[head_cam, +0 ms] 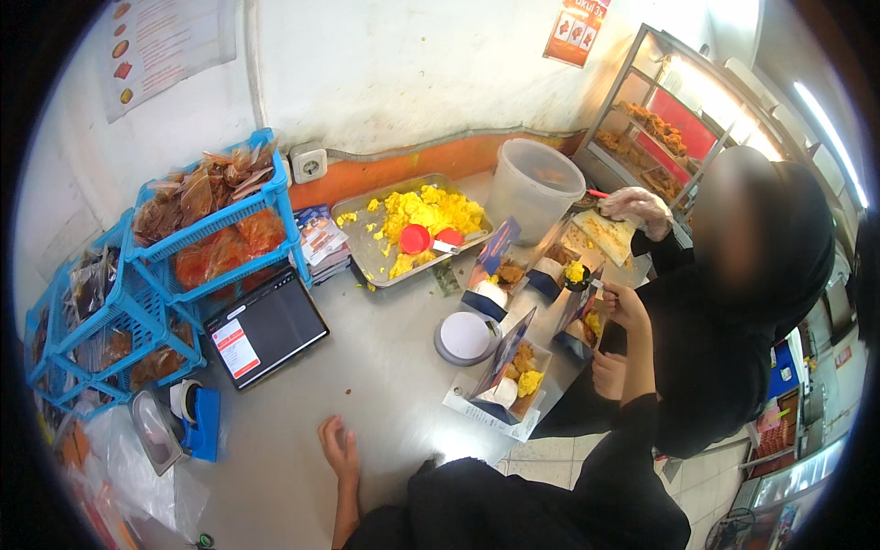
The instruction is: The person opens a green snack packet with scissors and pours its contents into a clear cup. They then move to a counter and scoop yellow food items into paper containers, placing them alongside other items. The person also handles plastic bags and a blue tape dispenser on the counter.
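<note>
My left hand [338, 447] rests at the steel table's lower part, empty, its fingers loosely curled and apart. My right hand [624, 307] grips the handle of a black scoop [576, 273] filled with scrambled egg, above open paper boxes. One box [567, 338] under it has egg and fried food inside. Nearer me, another box [520, 381] contains white rice, fried pieces and egg. Two more boxes behind hold rice and fried food. A metal tray [364, 258] bears a heap of scrambled egg [433, 213] and red scoops [415, 238]. A round white kitchen scale [465, 337] stands beside the boxes.
A co-worker in black [708, 330] stands at the right, a gloved hand [639, 208] by a cutting board [608, 230] and a bare hand [609, 375] near the boxes. Blue baskets [206, 227], a tablet [269, 328] and a tape dispenser [205, 423] are left; a plastic bucket [533, 199] stands behind.
</note>
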The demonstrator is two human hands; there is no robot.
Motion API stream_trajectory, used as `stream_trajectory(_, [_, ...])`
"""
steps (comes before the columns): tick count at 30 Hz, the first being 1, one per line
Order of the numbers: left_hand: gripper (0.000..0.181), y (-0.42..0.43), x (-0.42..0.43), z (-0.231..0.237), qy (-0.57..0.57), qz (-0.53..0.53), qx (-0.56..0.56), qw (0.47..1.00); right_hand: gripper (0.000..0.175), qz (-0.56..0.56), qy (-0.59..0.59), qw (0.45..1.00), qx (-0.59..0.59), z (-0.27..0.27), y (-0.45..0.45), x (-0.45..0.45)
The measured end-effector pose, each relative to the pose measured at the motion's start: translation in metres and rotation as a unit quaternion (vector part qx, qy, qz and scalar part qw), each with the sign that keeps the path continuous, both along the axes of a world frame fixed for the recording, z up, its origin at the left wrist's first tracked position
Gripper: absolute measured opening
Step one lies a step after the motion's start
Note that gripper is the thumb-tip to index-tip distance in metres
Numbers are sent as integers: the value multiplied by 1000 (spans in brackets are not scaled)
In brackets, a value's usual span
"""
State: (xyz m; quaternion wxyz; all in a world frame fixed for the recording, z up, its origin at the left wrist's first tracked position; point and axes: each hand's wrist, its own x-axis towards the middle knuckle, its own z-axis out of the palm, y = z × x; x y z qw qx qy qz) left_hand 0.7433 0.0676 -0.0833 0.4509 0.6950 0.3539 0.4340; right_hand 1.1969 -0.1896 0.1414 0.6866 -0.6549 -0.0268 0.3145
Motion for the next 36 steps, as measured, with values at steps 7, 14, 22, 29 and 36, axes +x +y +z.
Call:
stream_trajectory(7, [34,1,2,-3,16,9,7,1000,21,-174,34,984,-2,-33,39,78])
stream_trajectory(14, [35,-1,3,2,45,22,12,999,13,-163,-276,888,-329,-80,71,138])
stream_trajectory(22, [37,-2,4,7,62,27,4,998,19,-61,-398,669,-625,-146,86,136])
stream_trajectory(29, [37,-1,5,10,47,19,4,999,15,-121,-562,549,-607,-134,83,131])
stream_trajectory(36, [37,0,3,6,51,15,10,999,19,-80,-452,704,-542,-135,78,128])
